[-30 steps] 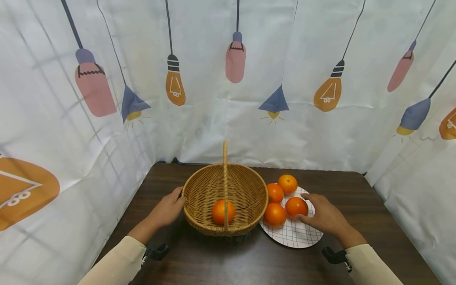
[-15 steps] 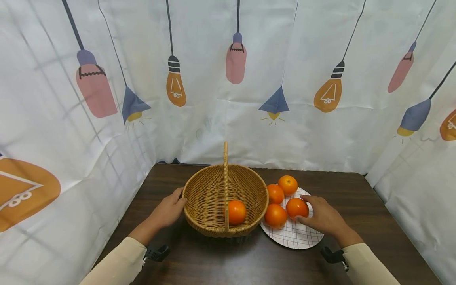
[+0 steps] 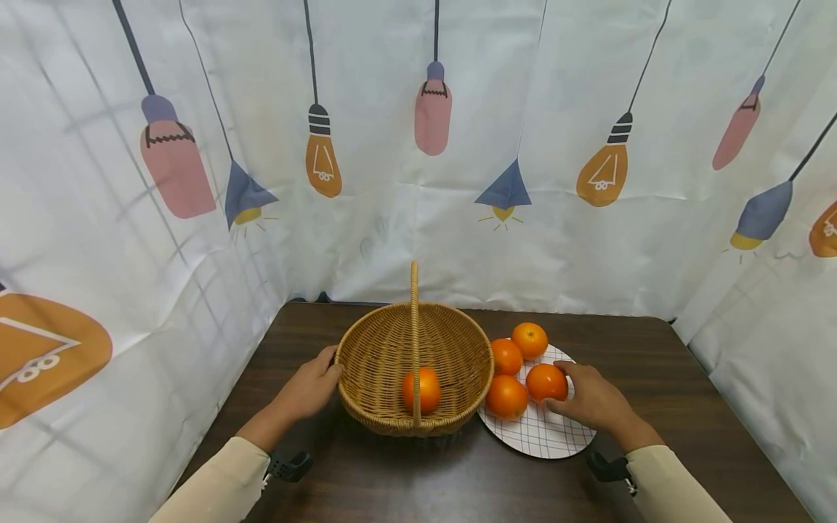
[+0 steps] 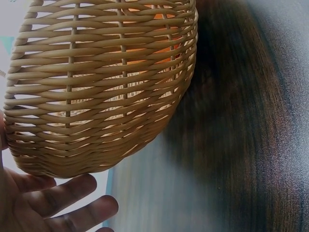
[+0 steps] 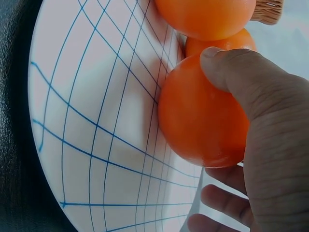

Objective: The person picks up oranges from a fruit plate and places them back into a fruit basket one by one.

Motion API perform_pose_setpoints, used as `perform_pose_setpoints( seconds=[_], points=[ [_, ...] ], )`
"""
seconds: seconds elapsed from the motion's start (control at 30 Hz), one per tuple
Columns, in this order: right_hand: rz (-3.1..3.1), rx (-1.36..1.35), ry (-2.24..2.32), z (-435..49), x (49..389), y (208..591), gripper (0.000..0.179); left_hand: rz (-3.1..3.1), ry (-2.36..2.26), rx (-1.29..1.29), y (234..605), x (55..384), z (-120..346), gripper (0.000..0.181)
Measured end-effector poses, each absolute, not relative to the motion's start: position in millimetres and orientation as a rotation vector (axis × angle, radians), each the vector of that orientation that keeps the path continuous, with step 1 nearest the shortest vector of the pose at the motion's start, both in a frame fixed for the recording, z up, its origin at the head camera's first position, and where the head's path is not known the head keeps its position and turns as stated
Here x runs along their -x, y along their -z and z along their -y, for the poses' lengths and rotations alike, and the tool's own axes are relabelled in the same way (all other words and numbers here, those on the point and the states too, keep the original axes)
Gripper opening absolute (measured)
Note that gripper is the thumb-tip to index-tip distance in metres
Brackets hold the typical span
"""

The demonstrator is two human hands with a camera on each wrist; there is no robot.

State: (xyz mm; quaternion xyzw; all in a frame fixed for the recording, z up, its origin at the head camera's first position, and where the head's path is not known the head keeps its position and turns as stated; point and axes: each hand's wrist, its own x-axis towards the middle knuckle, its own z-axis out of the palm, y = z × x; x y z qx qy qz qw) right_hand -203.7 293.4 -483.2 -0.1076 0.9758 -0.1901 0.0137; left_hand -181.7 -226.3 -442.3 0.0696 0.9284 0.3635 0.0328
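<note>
Held orange (image 3: 546, 383): could slip if the right hand (image 3: 591, 396) bears unevenly on its smooth, rounded peel.
Near neighbour (image 3: 507, 396): an orange just beside the held one, on its basket side; a sideways drag could push it off the plate (image 3: 549, 438) and onto the table (image 3: 418, 487).
Back pair: one orange (image 3: 506, 356) close to the basket (image 3: 461, 341), another (image 3: 530, 340) by the plate's far edge; a knock passed through the cluster could set either rolling.
Handle (image 3: 415, 309): arches over the basket's opening, where fruit or knuckles could strike it.
Basket orange (image 3: 428, 391): the one fruit seen inside; a tug at the rim by the left hand (image 3: 310, 383) could make it roll.
Left grip: thumb and fingers hold the rim at the basket's left side.
Right grip: clamped on the held orange, thumb against one side, fingers at the opposite side and partly hidden; firmness cannot be told.
Fruit in grip: lies between thumb and fingers, over the checked plate; whether the plate bears its weight is unclear.
</note>
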Motion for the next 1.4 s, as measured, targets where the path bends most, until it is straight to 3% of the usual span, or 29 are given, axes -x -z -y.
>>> perform_pose_setpoints(
  seconds=[0.53, 1.4],
  points=[
    [-3.060, 0.362, 0.620, -291, 200, 477, 0.086, -2.868, -1.111, -0.208, 442, 182, 227, 0.053],
    [-3.141, 0.492, 0.690, -275, 198, 433, 0.090, -2.856, -1.114, -0.207, 444, 183, 228, 0.053]
  ],
)
